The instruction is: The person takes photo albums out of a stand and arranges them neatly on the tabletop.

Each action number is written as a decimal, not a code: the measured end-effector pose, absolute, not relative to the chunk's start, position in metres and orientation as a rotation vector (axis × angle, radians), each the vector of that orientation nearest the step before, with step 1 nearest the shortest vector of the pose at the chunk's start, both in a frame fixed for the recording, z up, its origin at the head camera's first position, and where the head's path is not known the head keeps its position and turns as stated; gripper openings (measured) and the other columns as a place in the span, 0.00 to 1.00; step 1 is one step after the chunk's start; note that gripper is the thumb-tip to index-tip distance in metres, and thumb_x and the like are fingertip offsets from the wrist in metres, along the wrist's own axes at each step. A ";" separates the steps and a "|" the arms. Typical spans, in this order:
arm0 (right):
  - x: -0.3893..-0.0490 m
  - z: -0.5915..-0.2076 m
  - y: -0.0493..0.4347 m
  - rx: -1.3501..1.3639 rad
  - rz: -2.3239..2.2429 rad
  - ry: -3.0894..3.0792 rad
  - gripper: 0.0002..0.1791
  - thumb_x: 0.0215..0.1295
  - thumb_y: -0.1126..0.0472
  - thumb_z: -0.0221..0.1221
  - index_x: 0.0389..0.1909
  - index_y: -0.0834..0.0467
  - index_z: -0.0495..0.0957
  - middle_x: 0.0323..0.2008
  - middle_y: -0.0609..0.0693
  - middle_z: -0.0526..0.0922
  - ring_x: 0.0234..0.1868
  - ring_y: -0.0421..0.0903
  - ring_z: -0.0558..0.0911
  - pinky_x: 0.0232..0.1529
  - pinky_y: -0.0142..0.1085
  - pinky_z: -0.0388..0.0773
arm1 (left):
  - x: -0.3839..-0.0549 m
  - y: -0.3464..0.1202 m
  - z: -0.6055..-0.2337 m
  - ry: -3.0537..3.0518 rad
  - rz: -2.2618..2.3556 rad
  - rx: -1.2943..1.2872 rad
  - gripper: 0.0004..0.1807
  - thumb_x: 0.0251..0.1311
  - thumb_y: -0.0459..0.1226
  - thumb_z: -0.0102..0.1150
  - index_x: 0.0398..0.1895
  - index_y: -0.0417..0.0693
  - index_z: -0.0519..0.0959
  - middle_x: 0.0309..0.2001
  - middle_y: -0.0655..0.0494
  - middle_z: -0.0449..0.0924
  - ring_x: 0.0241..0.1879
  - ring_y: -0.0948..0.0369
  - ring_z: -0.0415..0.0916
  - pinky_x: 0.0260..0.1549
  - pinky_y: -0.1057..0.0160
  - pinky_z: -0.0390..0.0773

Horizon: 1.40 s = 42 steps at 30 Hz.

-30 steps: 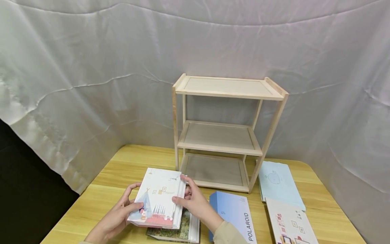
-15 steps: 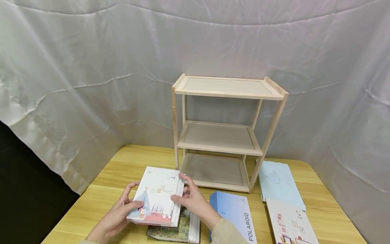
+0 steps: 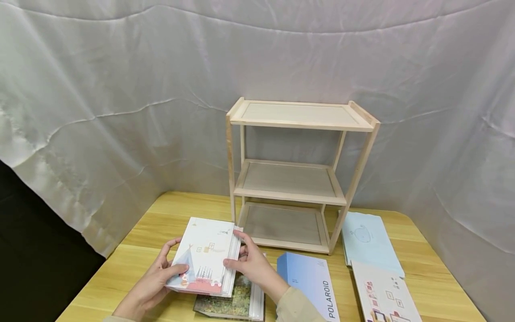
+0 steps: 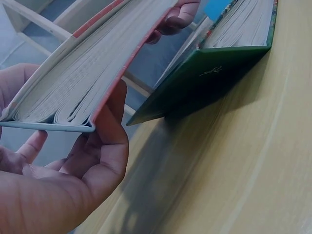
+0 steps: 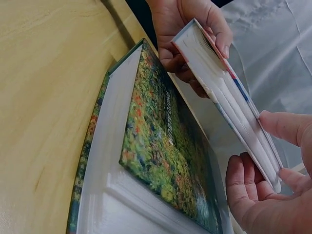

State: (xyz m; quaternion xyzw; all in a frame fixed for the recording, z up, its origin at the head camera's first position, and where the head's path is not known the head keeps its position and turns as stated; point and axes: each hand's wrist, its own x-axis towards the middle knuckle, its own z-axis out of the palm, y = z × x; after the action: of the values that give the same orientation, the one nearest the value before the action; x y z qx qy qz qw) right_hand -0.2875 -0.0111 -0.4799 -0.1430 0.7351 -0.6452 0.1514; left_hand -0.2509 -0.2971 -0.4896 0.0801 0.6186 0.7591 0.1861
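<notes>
Both hands hold a white photo album with a tent drawing and a pink lower edge on its cover. My left hand grips its left side, thumb on the cover and fingers underneath. On the right side my right hand pinches it, thumb and index finger on top and the other fingers below. In the right wrist view the held album is raised above a thick green album with a painted, flowery cover. That green album lies on the table, partly hidden by the white one in the head view.
A three-tier wooden shelf stands at the back of the table. Right of the hands lies a blue POLAROID box. Farther right are a pale blue album and a white illustrated album. A grey curtain hangs behind.
The white album has shifted slightly left and up in the head view, carried by both hands. More of the green album's cover shows below it. The other things have not moved.
</notes>
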 end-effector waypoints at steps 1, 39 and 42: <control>-0.287 -0.480 -0.011 -0.408 -1.856 2.108 0.46 0.59 0.59 0.71 0.75 0.43 0.59 0.40 0.52 0.66 0.27 0.41 0.68 0.27 0.30 0.71 | -0.251 -0.297 -0.490 1.740 2.141 0.223 0.37 0.71 0.32 0.52 0.69 0.75 0.45 0.46 0.50 0.83 0.41 0.56 0.87 0.41 0.61 0.86; -0.278 -0.483 -0.029 -0.347 -1.849 2.048 0.40 0.62 0.57 0.69 0.73 0.52 0.61 0.50 0.58 0.70 0.45 0.48 0.79 0.42 0.41 0.80 | -0.247 -0.320 -0.494 1.806 2.217 0.104 0.37 0.70 0.29 0.52 0.68 0.75 0.49 0.48 0.56 0.81 0.42 0.58 0.86 0.40 0.60 0.86; -0.277 -0.484 -0.031 -0.353 -1.848 2.046 0.39 0.63 0.57 0.69 0.72 0.52 0.62 0.51 0.58 0.69 0.46 0.48 0.79 0.43 0.42 0.81 | -0.246 -0.320 -0.494 1.820 2.219 0.094 0.36 0.69 0.29 0.53 0.67 0.74 0.50 0.47 0.56 0.81 0.41 0.58 0.86 0.39 0.60 0.86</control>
State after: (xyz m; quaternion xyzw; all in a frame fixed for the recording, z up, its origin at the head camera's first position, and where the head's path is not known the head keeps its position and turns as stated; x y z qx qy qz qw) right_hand -0.2775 -0.0312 -0.4841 -0.1249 0.7241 -0.6540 0.1798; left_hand -0.2463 -0.3205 -0.4940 0.0326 0.6281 0.7657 0.1345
